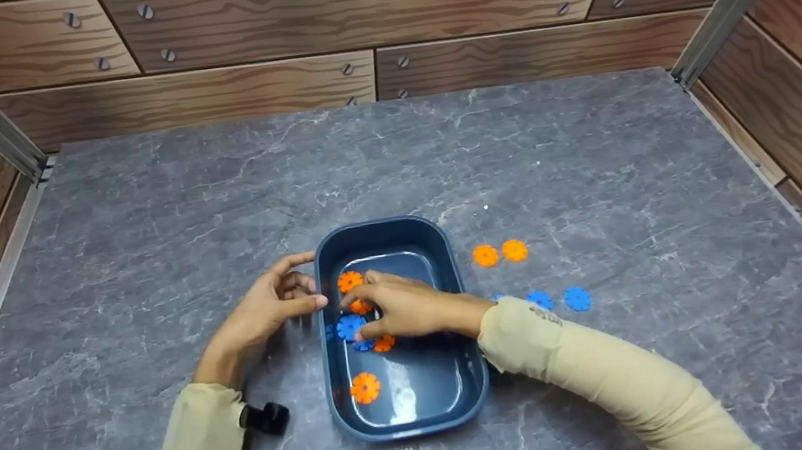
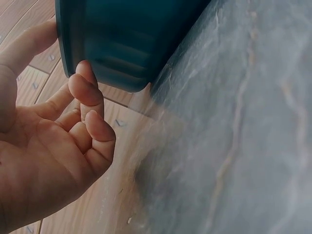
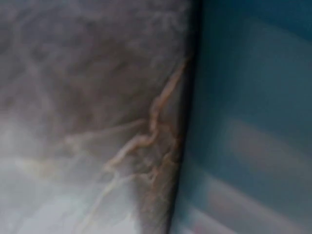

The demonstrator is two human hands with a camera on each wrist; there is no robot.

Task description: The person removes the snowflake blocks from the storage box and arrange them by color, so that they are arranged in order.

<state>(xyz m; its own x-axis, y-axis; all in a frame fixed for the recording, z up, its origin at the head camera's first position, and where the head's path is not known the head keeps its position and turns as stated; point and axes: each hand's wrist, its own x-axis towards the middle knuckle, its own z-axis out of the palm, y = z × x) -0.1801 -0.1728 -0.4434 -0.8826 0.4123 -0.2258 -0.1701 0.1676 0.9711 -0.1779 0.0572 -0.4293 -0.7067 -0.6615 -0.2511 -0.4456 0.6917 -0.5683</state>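
Note:
A dark blue rectangular tub (image 1: 409, 432) holds several flower-shaped plastic discs, orange and blue, mostly along its left side. My right hand (image 1: 410, 305) reaches into it over the right wall. Its thumb lies at the edge of a blue disc (image 1: 349, 327), and the index fingertip is a little above that disc, apart from the thumb. Beside the tub's left wall is my left hand (image 1: 263, 308), thumb and index fingertips at the rim. In the left wrist view the remaining fingers (image 2: 100, 127) bend loosely. The right wrist view shows only the tub's outer wall (image 3: 248, 122) and the tabletop.
Right of the tub lie two orange discs (image 1: 515, 250) and several blue discs (image 1: 577, 298), some partly covered by the right sleeve (image 1: 574, 356). The grey marbled table (image 1: 214, 178) meets wood-patterned panels (image 1: 361, 7) at the back and sides.

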